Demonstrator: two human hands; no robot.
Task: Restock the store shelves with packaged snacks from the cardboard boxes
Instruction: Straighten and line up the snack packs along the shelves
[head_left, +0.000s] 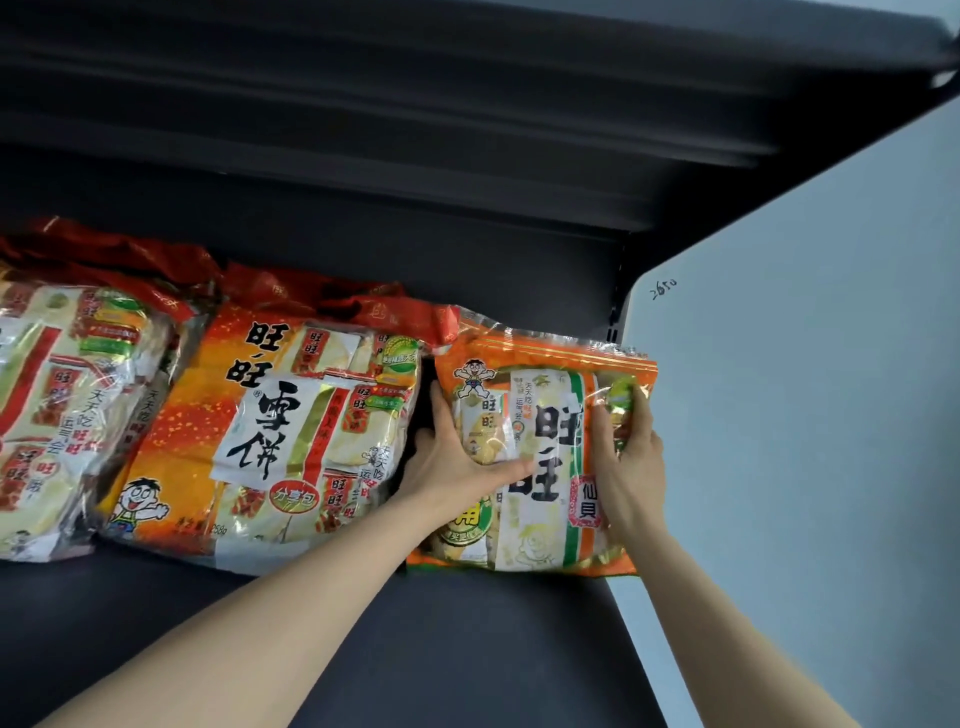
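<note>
hands (545, 457) gripping orange snack bag (550, 410), apparently touching side panel (805, 389)

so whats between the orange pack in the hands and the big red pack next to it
In the head view, only a narrow dark gap of bare shelf separates the orange pack from the red pack; the left hand reaches into it.

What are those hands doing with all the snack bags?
A person is putting an orange and green plastic snack bag on the dark grey shelf, at its right end beside the pale side panel. The left hand holds the bag's left side, and the right hand holds its right side. Two orange and red snack bags already lie to the left.
</note>
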